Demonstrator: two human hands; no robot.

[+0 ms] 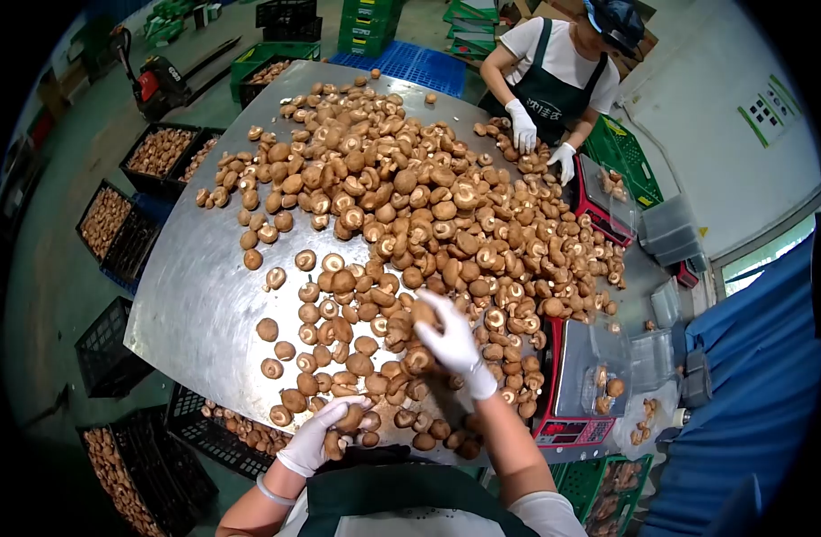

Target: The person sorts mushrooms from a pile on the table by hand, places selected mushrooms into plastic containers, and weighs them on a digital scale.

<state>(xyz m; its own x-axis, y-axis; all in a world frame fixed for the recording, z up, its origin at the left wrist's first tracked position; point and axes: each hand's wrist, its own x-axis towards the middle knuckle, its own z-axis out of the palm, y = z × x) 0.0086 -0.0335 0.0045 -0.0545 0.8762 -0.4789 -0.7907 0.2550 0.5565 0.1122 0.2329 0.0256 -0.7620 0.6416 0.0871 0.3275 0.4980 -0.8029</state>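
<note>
Brown shiitake mushrooms (401, 183) lie heaped across a metal table, with a looser scatter (339, 313) close to me. My left hand (314, 440), in a white glove, is at the near table edge, its fingers closed around a mushroom (349, 420) and another just below it. My gloved right hand (453, 342) reaches over the front of the heap. Between its thumb and fingers is a mushroom (423, 312), partly covered by the glove. To the right of that hand, a red-and-silver scale (576, 380) carries a clear plastic box with a few mushrooms (615, 387).
Across the metal table (191, 286), a co-worker (554, 76) in white gloves handles mushrooms beside a second scale (598, 201). Black crates (115, 345) line the left side, several full of mushrooms. Clear boxes (666, 304) and a blue curtain (742, 358) are at right.
</note>
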